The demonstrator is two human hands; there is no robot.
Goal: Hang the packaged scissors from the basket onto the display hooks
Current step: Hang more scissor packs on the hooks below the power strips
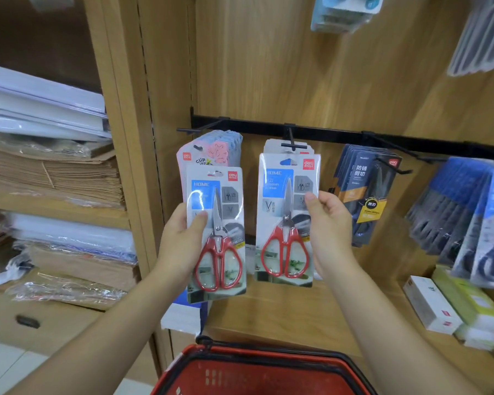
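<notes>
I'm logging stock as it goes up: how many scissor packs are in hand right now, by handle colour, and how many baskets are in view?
Held red-handled scissor packs: 2 (left pack in the left hand, right pack in the right hand)
Red basket: 1
Total: 3

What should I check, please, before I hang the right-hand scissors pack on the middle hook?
1. Right hand grips the red-handled scissors blister pack: ok.
2. Left hand grips a second red-handled scissors pack: ok.
3. Black metal middle hook carries matching packs: ok.
4. Right-hand pack's hang hole level with hook tip: not ok, it sits lower.
5. Free room on hook: cannot tell.
6. Red plastic basket contents: cannot tell.
</notes>
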